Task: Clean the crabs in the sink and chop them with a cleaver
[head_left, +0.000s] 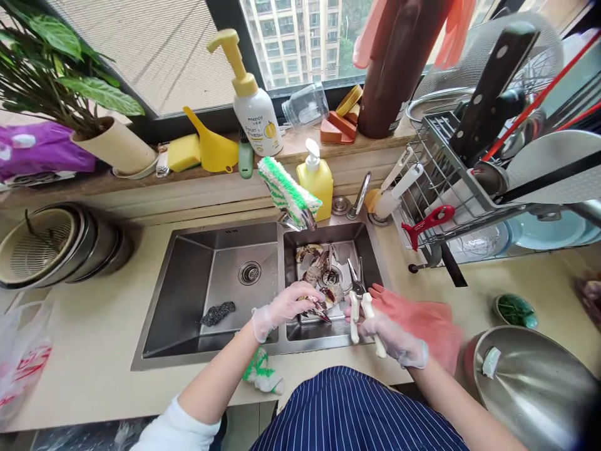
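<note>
My left hand (293, 307), in a clear disposable glove, pinches a crab piece (318, 308) with a dark reddish tip over the front of the right sink basin. Kitchen shears (361, 304) with white handles are in my gloved right hand (392, 332), blades pointing away from me and spread apart. More brown and white crab pieces (317, 266) lie in the right basin (307, 329) around the drain. A pink rubber glove (422, 319) rests on the counter beside my right hand, partly hidden by it.
The left basin (188, 300) holds a dark steel scourer (218, 313). A green and white cloth (288, 191) drapes the faucet, near a yellow soap bottle (317, 185). A dish rack (451, 181) with knives and a large steel bowl (530, 382) stand right; stacked basins (61, 244) stand left.
</note>
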`<state>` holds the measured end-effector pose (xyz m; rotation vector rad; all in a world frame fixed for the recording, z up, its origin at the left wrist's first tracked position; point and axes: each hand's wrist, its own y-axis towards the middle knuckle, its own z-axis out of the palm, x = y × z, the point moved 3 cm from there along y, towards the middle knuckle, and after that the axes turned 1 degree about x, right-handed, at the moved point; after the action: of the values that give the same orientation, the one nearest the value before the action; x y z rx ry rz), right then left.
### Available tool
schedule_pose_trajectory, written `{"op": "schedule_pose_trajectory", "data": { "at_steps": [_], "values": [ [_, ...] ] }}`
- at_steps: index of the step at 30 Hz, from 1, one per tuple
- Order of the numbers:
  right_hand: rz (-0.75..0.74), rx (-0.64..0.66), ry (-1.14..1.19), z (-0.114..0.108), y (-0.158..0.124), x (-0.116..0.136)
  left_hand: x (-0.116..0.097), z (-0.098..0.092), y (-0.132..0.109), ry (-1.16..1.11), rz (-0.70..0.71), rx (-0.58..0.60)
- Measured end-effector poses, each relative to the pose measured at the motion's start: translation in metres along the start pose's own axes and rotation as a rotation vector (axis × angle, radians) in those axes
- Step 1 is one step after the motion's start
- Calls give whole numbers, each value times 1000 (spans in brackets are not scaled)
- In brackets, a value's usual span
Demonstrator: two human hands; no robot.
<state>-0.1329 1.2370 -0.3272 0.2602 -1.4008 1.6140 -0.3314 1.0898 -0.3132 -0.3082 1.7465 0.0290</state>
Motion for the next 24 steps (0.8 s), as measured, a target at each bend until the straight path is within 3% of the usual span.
{"op": "schedule_pose_trajectory", "data": {
  "at_steps": [3,6,10,13,15,20,24],
  "values": [
    [-9,-30,56,5,-15,-13,2,4,4,120,72,-31],
    [-65,-168,55,-5,-41,-37,7,8,6,162,48,-53],
    [-139,-614,-70,-50,-102,-70,19,15,9,34,-51,-122],
    [-147,-1021,-223,-79,-154,-91,29,25,9,-223,-209,-311],
    [-89,-1209,-286,-87,-175,-108,32,35,7,-411,-294,-428],
    [-41,-1337,-277,-71,-181,-153,35,65,0,-755,-474,-464],
    [-44,-1354,-171,-42,-189,-201,46,60,1,-859,-605,-500]
  ]
}}
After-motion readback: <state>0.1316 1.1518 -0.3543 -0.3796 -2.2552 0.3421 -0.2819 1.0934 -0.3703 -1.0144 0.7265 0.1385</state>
